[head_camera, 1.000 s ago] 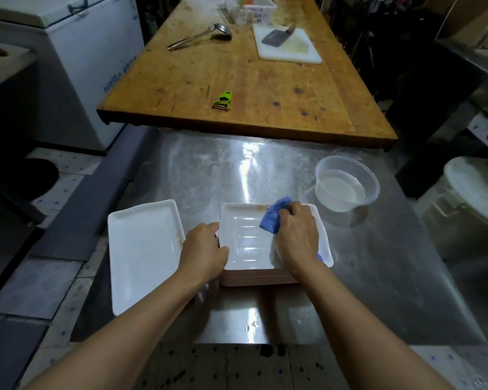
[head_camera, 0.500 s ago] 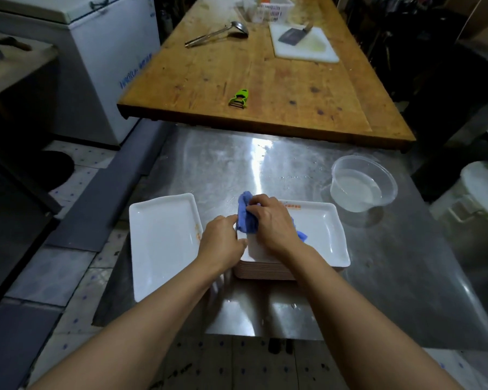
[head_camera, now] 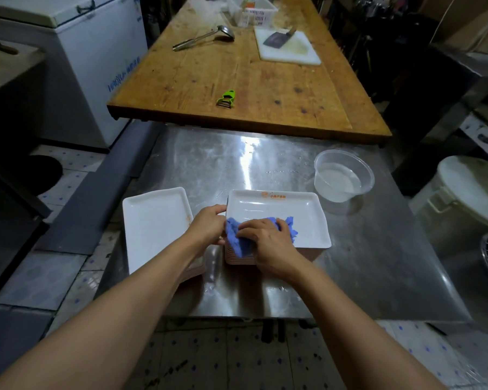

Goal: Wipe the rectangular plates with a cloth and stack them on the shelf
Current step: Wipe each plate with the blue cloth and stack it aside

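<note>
A stack of white rectangular plates (head_camera: 307, 218) stands on the steel table (head_camera: 265, 164), its top plate marked with an orange logo at the far rim. My right hand (head_camera: 268, 237) presses a blue cloth (head_camera: 237, 237) flat onto the near left part of that top plate. The stack's left edge is gripped by my left hand (head_camera: 209, 223). A second, lower stack of white plates (head_camera: 152, 226) lies to the left, at the table's left edge.
A clear plastic bowl of water (head_camera: 342, 175) stands right of the stack. Behind the steel table is a wooden table (head_camera: 237, 80) with a green peeler (head_camera: 226, 98), a ladle, a cutting board with a cleaver and a white basket. A white freezer (head_camera: 96, 66) stands at the left.
My right hand has dragged the cloth from the plate's far middle to the left rim and then down to the near left part. My left hand stays on the stack's left edge.
</note>
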